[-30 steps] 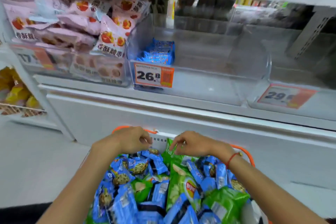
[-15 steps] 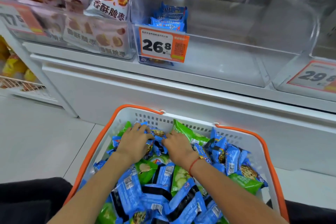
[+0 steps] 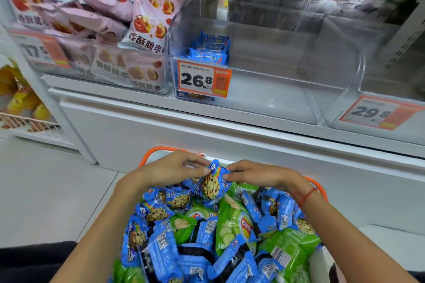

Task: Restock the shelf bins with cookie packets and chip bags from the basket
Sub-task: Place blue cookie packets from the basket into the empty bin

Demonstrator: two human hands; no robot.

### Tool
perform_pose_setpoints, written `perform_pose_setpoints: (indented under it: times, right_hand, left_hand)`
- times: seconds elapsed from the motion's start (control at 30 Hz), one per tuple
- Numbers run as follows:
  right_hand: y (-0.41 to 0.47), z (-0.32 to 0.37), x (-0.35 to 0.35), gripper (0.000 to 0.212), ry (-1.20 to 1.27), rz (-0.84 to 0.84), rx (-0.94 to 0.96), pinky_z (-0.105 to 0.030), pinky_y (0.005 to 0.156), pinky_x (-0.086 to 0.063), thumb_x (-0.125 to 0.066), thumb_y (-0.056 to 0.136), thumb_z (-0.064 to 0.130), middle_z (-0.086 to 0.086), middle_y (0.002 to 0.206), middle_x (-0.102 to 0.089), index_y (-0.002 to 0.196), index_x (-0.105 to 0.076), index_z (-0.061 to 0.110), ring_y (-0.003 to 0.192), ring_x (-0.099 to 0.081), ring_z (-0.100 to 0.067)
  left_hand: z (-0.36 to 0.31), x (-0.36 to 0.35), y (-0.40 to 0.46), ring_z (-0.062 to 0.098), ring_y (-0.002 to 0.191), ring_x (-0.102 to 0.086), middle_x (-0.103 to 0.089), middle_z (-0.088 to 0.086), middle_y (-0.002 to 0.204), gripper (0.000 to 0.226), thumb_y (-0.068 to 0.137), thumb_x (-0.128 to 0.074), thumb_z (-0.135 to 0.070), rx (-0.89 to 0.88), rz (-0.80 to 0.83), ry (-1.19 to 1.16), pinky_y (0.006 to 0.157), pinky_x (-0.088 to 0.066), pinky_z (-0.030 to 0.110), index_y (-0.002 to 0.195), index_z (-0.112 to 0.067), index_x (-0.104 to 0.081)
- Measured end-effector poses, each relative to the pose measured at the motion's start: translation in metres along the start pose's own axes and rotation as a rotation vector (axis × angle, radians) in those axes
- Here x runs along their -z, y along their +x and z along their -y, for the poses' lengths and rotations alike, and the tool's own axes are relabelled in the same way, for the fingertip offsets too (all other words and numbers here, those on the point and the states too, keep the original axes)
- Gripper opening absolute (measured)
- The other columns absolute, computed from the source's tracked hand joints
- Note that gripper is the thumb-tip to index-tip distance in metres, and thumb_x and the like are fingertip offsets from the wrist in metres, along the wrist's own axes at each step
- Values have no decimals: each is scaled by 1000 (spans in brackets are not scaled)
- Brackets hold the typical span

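A white basket with an orange rim [image 3: 158, 150] sits below me, heaped with blue cookie packets [image 3: 161, 246] and green chip bags [image 3: 234, 225]. My left hand [image 3: 170, 167] and my right hand [image 3: 255, 173] together hold one blue cookie packet [image 3: 211, 184] just above the heap, each pinching an upper corner. On the shelf above, a clear bin [image 3: 276, 89] with a 26.8 price tag [image 3: 203, 79] holds a few blue packets [image 3: 210, 50] at its left end. To its right stands another clear bin [image 3: 391, 89], tagged 29.8.
At the upper left a bin [image 3: 110, 71] is packed with pink snack bags. Yellow packets [image 3: 23, 101] lie on a wire rack at the far left. A white shelf front [image 3: 207, 135] rises between basket and bins. Pale floor tiles [image 3: 46, 190] spread to the left.
Both hands were pressed down among the packets half a second ago. They have since risen toward the basket's far rim with one blue cookie packet held between them. The view tilted upward.
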State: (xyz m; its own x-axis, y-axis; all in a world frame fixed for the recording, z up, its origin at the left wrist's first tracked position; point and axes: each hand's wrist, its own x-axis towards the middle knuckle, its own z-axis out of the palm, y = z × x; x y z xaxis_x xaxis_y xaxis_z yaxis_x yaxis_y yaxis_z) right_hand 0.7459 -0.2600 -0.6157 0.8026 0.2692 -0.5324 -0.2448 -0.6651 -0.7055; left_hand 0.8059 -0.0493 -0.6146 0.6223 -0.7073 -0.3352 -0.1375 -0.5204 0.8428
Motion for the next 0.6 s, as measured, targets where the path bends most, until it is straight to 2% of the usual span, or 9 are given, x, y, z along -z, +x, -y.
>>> perform_pose_setpoints:
  times: [0.07, 0.13, 0.23, 0.33, 0.43, 0.5, 0.6]
  right_hand:
    - [-12, 9, 7, 28, 112, 7, 4, -12, 73, -43, -45, 100, 19, -2, 101, -64, 113, -61, 0, 87, -57, -8]
    - [-27, 18, 13, 19, 222, 20, 27, -11, 68, -46, -46, 100, 20, 7, 88, -67, 99, -63, 11, 75, -60, -3]
    - [-42, 34, 19, 19, 332, -69, 71, -14, 65, -49, -52, 96, 26, 5, 86, -69, 97, -66, 14, 73, -62, -7]
    - [-42, 46, 21, 28, 418, -319, 86, -18, 69, -51, -57, 92, 36, 0, 89, -71, 100, -70, 12, 77, -63, -8]
    - [-43, 62, 23, 27, 498, -608, 216, -15, 66, -51, -65, 87, 33, -1, 95, -71, 108, -65, 16, 80, -66, -9]
    - [-45, 74, 27, 34, 431, -776, 342, -14, 63, -50, -74, 80, 24, 0, 95, -68, 110, -58, 24, 77, -65, -5]
    - [-46, 89, 45, 44, 238, -919, 450, -26, 73, -54, -78, 76, 20, 1, 95, -66, 108, -52, 33, 84, -65, -9]
  left_hand:
    - [-10, 1, -6, 0, 102, -63, -68, -10, 112, 41, 77, -67, -43, -49, -71, -42, 94, -49, 20, 116, -32, -62]
    - [-20, 2, -11, -1, 90, -67, -69, -14, 101, 43, 70, -65, -52, -75, -114, -72, 81, -50, 17, 111, -39, -63]
    - [-35, 0, -16, 2, 78, -66, -69, -9, 90, 36, 69, -66, -48, -127, -180, -147, 74, -49, 17, 102, -35, -66]
    - [-46, -1, -15, 10, 85, -69, -71, 1, 95, 30, 79, -70, -33, -147, -322, -302, 80, -56, 26, 106, -22, -65]
    - [-67, -5, -13, 17, 85, -71, -71, 7, 100, 24, 85, -68, -22, -195, -505, -484, 80, -57, 28, 108, -15, -64]
    - [-83, -5, -9, 13, 83, -71, -72, 5, 97, 20, 86, -68, -20, -254, -603, -516, 79, -56, 27, 105, -16, -65]
    - [-101, 11, -1, 5, 86, -67, -71, -5, 93, 13, 85, -68, -22, -403, -708, -432, 77, -53, 19, 98, -21, -65]
